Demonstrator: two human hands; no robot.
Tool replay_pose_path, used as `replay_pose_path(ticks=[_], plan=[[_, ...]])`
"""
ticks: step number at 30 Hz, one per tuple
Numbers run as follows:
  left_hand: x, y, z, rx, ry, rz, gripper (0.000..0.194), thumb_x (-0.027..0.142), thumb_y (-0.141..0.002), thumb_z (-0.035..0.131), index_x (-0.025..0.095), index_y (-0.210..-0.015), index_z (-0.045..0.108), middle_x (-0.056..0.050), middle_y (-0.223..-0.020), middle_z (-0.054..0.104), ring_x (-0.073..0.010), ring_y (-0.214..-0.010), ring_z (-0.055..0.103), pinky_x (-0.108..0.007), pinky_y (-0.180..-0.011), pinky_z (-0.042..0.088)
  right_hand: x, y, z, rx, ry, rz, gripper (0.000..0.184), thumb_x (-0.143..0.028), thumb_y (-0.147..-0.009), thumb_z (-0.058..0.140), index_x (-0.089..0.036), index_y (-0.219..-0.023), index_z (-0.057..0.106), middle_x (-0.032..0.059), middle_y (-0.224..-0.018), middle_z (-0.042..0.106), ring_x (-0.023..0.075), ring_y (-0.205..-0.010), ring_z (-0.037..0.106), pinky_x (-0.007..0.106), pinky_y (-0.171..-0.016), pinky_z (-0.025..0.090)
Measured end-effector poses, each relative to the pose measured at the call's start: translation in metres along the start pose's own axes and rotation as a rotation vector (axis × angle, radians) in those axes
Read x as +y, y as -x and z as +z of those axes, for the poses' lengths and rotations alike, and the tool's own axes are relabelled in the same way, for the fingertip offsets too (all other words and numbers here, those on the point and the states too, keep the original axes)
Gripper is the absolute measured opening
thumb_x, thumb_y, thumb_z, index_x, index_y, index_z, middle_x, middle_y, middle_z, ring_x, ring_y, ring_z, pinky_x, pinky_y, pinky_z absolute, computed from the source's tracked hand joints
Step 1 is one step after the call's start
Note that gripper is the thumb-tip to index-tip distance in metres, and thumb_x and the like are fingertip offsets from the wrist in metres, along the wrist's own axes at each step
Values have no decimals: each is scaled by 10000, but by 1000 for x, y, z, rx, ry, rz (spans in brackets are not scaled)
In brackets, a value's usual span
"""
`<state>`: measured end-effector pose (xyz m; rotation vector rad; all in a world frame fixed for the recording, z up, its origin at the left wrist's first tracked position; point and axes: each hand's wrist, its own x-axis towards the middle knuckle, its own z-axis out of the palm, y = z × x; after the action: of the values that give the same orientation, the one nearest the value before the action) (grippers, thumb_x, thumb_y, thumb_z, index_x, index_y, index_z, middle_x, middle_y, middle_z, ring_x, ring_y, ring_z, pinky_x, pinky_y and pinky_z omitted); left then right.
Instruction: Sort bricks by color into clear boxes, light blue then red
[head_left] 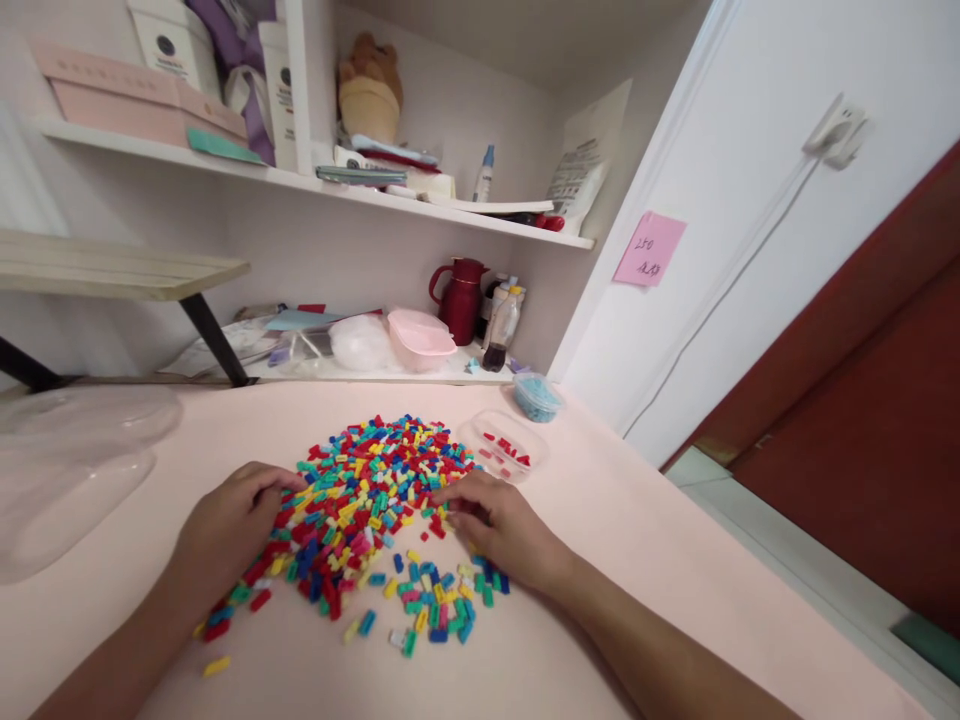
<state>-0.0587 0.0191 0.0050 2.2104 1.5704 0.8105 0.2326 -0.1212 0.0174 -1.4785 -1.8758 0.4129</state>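
A big heap of small toy building bricks (pixel 375 475) in red, blue, green and yellow lies spread on the pink tabletop. My left hand (pixel 236 510) rests against the heap's left edge, its index finger stretched over the bricks and the other fingers partly hidden. At the right edge, my right hand (pixel 506 525) reaches in with thumb and index finger apart, close to a few red bricks (pixel 436 524). Nothing shows gripped in either hand. A looser group of mixed bricks (pixel 435 600) lies nearer me. Behind my right hand, a clear plastic tub (pixel 538 447) holds several red bricks.
A lidded tub of light-blue pieces (pixel 537 398) stands at the back right. Clear plastic containers (pixel 67 500) lie on the left. Along the back are a pink bowl (pixel 421 340), a dark red jug (pixel 463 300) and a bottle (pixel 504 325). A raised wooden stand (pixel 112 268) is at left.
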Motion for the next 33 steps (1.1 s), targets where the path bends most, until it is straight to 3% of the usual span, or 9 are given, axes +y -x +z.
replay_pose_path(ticks=[2, 6, 12, 17, 26, 30, 33], plan=[[0, 0, 0, 1, -5, -1, 320, 329, -785, 420, 292, -790, 737, 1, -1020, 740, -214, -949, 675, -321, -838, 515, 1, -1, -1, 31, -38, 48, 254, -109, -848, 568, -236, -1012, 715, 20, -869, 680, 154, -783, 615, 253, -701, 477], [0, -1, 0, -16, -10, -10, 330, 335, -796, 410, 290, -807, 737, 2, -1033, 732, -207, -966, 669, -312, -846, 506, -2, -1, -3, -11, 17, 15, 210, -100, -831, 583, -230, -907, 729, 18, -872, 704, 161, -828, 629, 266, -758, 477], [1, 1, -1, -17, -12, -14, 338, 338, -807, 404, 291, -807, 738, 1, -1039, 729, -208, -968, 668, -318, -843, 506, -4, 3, 0, -48, 50, -24, 190, -189, -823, 679, -258, -987, 746, 33, -912, 656, 154, -797, 613, 278, -752, 480], [1, 1, -1, 8, -10, 0, 326, 329, -797, 417, 289, -802, 740, 0, -1023, 738, -206, -952, 676, -312, -840, 514, 0, 4, 3, -29, 54, 27, 233, -177, -782, 722, -266, -997, 742, 29, -914, 600, 148, -767, 573, 266, -694, 472], [-2, 1, 2, -8, -9, -11, 333, 344, -807, 405, 307, -806, 737, 14, -1033, 733, -202, -967, 673, -306, -842, 508, 2, 4, 5, -23, 52, 35, 160, -190, -765, 742, -248, -914, 748, 36, -949, 600, 138, -742, 574, 247, -631, 466], [-2, 1, 3, -9, -15, 1, 325, 345, -811, 414, 316, -814, 737, 24, -1051, 731, -195, -974, 670, -296, -834, 506, 3, 3, 8, 37, 105, -28, 96, -131, -757, 723, -226, -763, 737, 31, -923, 634, 159, -795, 594, 283, -711, 474], [-2, 2, 3, -1, -16, 11, 318, 344, -807, 422, 318, -809, 739, 28, -1050, 732, -197, -972, 671, -298, -837, 508, 1, 2, 9, 38, 108, -50, 105, -123, -762, 718, -226, -756, 735, 30, -915, 645, 170, -822, 604, 301, -748, 478]])
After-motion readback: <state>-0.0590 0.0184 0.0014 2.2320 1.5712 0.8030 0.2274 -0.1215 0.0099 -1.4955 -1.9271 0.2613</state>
